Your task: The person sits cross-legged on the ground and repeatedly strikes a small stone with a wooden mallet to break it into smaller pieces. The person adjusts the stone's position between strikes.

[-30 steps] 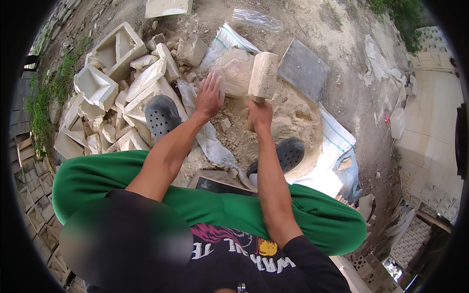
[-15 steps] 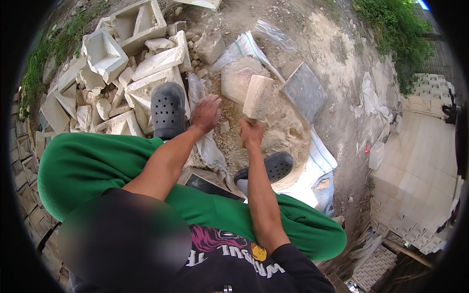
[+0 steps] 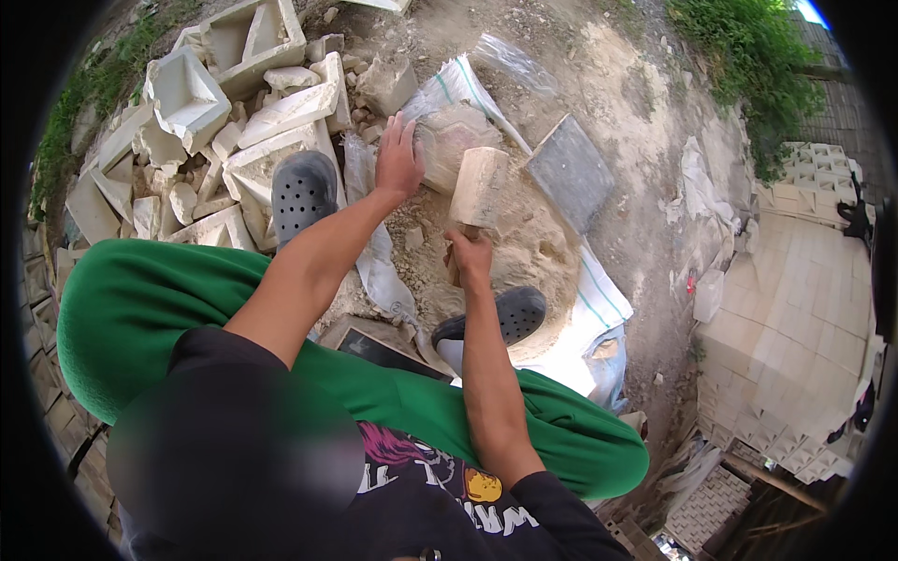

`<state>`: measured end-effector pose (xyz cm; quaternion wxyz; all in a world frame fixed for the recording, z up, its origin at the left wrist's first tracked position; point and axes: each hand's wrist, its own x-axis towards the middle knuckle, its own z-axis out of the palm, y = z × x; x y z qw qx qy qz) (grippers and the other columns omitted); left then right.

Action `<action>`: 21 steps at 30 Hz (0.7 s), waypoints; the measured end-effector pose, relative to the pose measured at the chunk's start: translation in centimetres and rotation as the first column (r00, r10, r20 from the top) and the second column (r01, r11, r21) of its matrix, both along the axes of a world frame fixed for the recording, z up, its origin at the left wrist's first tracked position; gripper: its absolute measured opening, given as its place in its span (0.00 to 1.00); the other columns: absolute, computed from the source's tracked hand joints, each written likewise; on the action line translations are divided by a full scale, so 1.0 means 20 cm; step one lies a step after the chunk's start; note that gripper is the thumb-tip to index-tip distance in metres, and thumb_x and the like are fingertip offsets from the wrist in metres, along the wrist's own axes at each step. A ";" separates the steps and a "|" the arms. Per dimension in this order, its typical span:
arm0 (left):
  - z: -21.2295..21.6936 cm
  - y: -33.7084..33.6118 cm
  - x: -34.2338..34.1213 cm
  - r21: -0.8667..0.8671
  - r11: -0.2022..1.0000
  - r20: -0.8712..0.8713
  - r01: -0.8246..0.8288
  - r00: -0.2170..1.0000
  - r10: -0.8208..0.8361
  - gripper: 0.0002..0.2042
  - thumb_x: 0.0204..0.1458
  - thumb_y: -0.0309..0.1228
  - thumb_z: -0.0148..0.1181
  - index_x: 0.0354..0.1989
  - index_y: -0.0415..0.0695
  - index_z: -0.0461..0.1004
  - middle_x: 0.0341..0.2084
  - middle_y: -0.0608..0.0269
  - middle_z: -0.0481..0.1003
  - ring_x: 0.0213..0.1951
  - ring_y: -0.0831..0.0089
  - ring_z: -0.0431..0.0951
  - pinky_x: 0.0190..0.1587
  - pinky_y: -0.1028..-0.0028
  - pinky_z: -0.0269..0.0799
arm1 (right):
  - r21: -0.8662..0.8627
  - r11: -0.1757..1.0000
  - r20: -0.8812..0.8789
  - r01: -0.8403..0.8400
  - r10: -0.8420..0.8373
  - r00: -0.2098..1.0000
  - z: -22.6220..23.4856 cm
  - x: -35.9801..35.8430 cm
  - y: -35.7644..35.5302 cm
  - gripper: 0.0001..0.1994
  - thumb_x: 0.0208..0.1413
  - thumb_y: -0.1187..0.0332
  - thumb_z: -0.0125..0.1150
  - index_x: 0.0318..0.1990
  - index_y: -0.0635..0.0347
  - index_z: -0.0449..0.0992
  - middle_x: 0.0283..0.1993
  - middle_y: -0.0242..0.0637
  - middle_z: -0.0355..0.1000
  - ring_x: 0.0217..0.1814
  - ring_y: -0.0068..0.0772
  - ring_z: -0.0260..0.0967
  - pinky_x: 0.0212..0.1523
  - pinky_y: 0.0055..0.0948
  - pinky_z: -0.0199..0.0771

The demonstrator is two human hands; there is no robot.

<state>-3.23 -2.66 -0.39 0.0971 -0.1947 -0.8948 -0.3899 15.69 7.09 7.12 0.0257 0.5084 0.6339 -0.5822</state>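
In my right hand (image 3: 469, 254) is the short handle of a mallet, fingers closed round it. The mallet's thick, pale, dusty cylindrical head (image 3: 479, 187) points away from me, above a mound of crushed pale rubble (image 3: 533, 252). Just beyond the head lies a dusty stone slab (image 3: 447, 131), partly hidden by it. My left hand (image 3: 399, 161) reaches to the slab's left side, fingers stretched out and holding nothing; whether it touches the slab I cannot tell. White woven sacking (image 3: 470, 82) with green stripes spreads under the rubble.
Broken pale block pieces (image 3: 290, 117) heap up on the left, by my grey clog (image 3: 304, 196). A grey square slab (image 3: 571, 175) lies right of the mound. Pale blocks (image 3: 786, 290) are stacked at the far right. Clear plastic (image 3: 514, 64) lies beyond the sacking.
My left hand has moved forward from over the loose rubble to the left side of the stone slab. My right hand keeps the mallet in nearly the same place. The whole view shifts slightly.
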 end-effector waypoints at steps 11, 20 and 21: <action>0.07 0.32 0.36 -0.026 0.290 0.298 0.957 0.285 -0.911 0.37 0.62 0.50 0.50 0.71 0.34 0.52 0.72 0.37 0.46 0.75 0.45 0.42 0.75 0.55 0.39 | -0.024 0.932 -0.037 0.362 -0.363 0.931 0.14 0.13 0.25 0.14 0.45 0.68 0.66 0.38 0.65 0.72 0.21 0.39 0.68 0.18 0.35 0.70 0.18 0.33 0.72; 0.17 0.31 0.10 -0.430 0.892 0.134 0.138 0.987 -0.088 0.41 0.61 0.56 0.48 0.74 0.40 0.47 0.75 0.43 0.41 0.75 0.46 0.39 0.75 0.53 0.36 | -0.158 0.892 0.056 0.425 -0.421 0.905 -0.04 0.21 0.22 0.12 0.48 0.66 0.63 0.35 0.64 0.71 0.21 0.40 0.68 0.17 0.38 0.68 0.19 0.36 0.73; 0.23 0.30 0.15 -0.480 0.851 0.190 0.212 0.972 -0.135 0.40 0.61 0.56 0.47 0.74 0.41 0.48 0.75 0.44 0.42 0.75 0.47 0.39 0.75 0.53 0.36 | -0.177 0.883 0.054 0.434 -0.432 0.900 -0.06 0.22 0.21 0.12 0.48 0.66 0.63 0.35 0.64 0.71 0.21 0.40 0.68 0.17 0.38 0.68 0.20 0.37 0.73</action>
